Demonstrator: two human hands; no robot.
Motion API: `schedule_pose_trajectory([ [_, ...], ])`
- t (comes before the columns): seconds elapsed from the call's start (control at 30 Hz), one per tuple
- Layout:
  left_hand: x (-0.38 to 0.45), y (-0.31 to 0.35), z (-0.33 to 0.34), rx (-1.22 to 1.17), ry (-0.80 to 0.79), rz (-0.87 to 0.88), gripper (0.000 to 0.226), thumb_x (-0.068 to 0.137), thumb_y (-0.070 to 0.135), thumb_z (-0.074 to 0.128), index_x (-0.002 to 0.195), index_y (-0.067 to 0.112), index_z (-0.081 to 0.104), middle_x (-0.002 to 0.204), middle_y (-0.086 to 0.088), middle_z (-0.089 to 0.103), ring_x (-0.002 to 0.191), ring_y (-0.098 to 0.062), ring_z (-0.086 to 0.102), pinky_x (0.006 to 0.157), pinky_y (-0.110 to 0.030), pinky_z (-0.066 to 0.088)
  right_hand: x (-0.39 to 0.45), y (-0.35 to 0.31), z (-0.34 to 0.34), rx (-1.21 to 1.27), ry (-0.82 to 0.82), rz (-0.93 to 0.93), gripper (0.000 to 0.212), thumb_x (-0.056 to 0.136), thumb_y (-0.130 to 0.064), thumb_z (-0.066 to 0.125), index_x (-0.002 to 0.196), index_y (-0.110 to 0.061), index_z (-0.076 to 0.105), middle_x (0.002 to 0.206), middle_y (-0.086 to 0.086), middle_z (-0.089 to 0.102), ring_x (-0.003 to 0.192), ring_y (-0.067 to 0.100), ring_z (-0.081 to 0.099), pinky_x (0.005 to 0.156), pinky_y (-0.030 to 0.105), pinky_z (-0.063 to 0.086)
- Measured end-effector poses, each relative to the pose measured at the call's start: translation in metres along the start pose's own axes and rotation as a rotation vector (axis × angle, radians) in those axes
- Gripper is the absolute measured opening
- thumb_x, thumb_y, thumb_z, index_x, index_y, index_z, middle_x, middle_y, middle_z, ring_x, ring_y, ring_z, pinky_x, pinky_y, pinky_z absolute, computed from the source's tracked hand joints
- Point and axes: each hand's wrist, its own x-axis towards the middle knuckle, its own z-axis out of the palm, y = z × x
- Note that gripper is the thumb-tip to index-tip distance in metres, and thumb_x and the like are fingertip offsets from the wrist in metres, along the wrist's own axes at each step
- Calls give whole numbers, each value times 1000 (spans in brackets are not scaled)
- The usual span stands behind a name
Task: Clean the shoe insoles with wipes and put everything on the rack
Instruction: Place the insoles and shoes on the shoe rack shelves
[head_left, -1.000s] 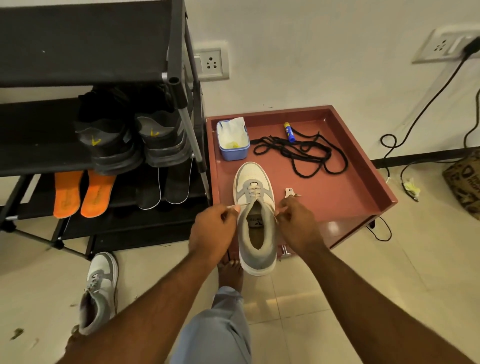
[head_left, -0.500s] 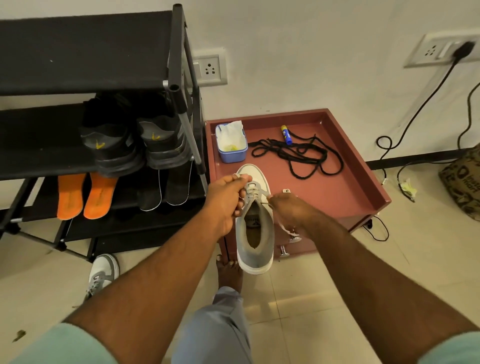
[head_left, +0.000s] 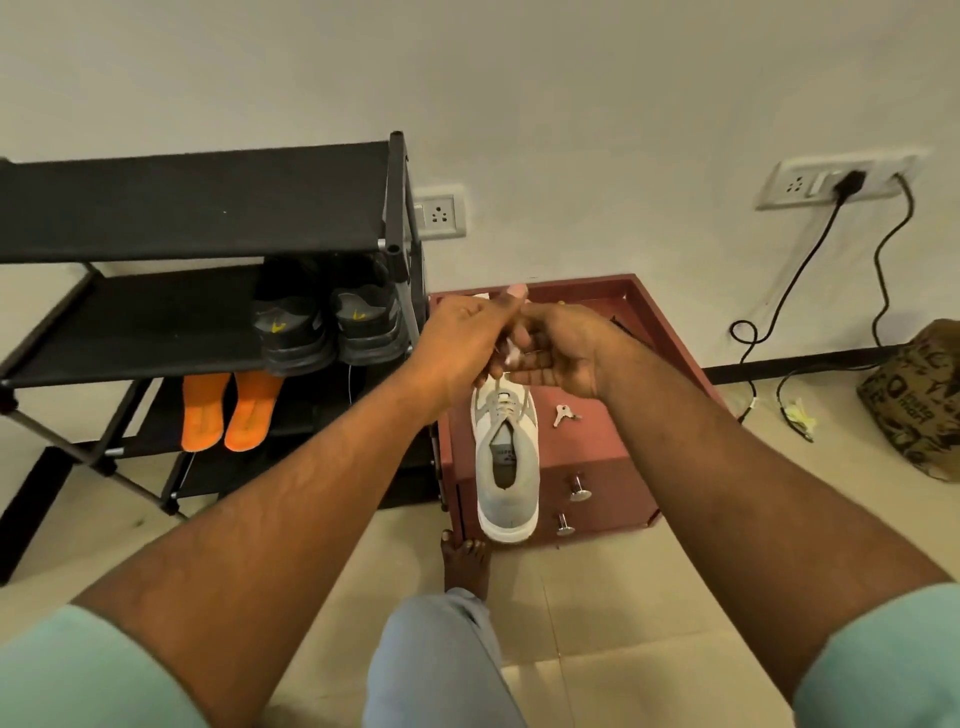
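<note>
The head view is filled on the left by a black shoe rack (head_left: 197, 202) set against the wall. On its middle shelf, at the right end, a pair of dark shoes (head_left: 327, 325) is stood with the heels turned toward the near side. On the shelf below, two orange insoles (head_left: 228, 410) are laid side by side, and something dark beside them cannot be made out. A wall socket (head_left: 440, 215) is seen just right of the rack's top corner. Just right of the rack, a low reddish table (head_left: 602, 452) with a raised rim and two metal knobs on its near face is placed. A grey and white shoe (head_left: 505, 457) is rested on the table's left part, its heel overhanging the near edge and its toe pointed to the far side. Above the toe, the left hand (head_left: 462, 338) and the right hand (head_left: 563, 351) are brought together, touching; the fingers of both are curled and the white laces (head_left: 511, 387) rising from the shoe are pinched between them. A small key (head_left: 563, 414) is lain on the table just right of the shoe. A bare foot (head_left: 465, 564) is set on the tiled floor near the table's front. Far right, a switch plate (head_left: 836, 179) with black cables (head_left: 779, 306) hanging down is fixed to the wall, and a patterned bag (head_left: 919, 400) is stood on the floor.
</note>
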Motion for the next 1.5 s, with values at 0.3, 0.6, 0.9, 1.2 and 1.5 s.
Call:
schedule_pose_trajectory([
  [0.3,-38,-56,-9,-287,-17,-220,20,105,14,35,101,9,54,91,-14,74,68,-26,69,56,-31,51,-15,7,9,-92,208,-111,17,79,14,63,86,-1,65,71,11,66,56,17,61,47,22,49],
  [0.6,16,-167,22,799,-226,-83,26,88,22,73,113,21,73,138,-4,50,128,-27,48,102,-41,50,3,31,5,-441,268,-350,23,86,0,59,100,-15,70,107,0,67,89,9,62,79,24,53],
  [0.9,35,-186,58,1234,-247,-23,33,93,34,64,124,22,66,157,-5,29,141,-32,26,115,-49,27,22,39,-6,-330,287,-513,25,89,-5,60,108,-20,69,108,-2,69,89,6,64,75,18,50],
  [1.2,35,-191,62,913,-114,87,27,95,22,55,115,12,71,135,-10,54,117,-26,51,99,-36,45,34,33,0,-61,348,-594,25,82,2,66,98,-17,69,86,-2,69,85,21,69,82,33,57],
  [1.5,46,-183,44,39,257,-184,23,91,4,67,114,7,72,107,-9,72,101,-21,68,97,-40,55,54,23,-10,160,300,-498,49,92,-4,56,137,-23,47,132,6,55,109,9,59,79,20,51],
])
